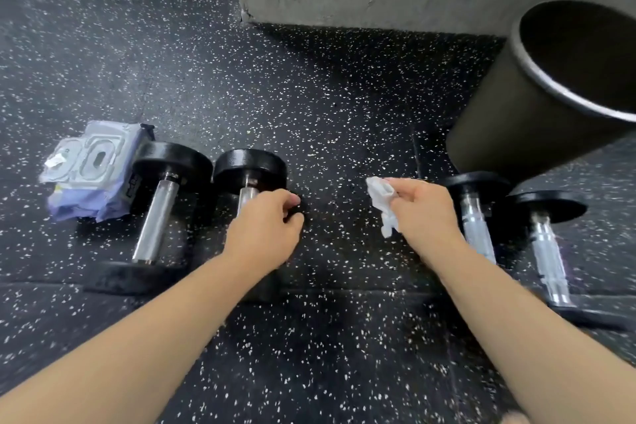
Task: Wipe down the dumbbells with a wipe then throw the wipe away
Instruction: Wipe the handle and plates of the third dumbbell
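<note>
Wipe (380, 200) is pinched, crumpled, in your right hand (423, 213) above the floor (327, 96) beside the third dumbbell (476, 231), bin (516, 120) close for disposal, while your left hand (265, 227) curls over the second dumbbell (249, 169), seemingly steadying it, actual grip unclear.

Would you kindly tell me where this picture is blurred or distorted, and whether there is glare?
Head view: the centre is fairly sharp, including the crumpled white wipe in the right hand; the rightmost chrome-handled black dumbbell smears with motion blur; wide-angle distortion makes the black cylindrical bin appear to lean; chrome shows soft highlights, no harsh glare.
</note>
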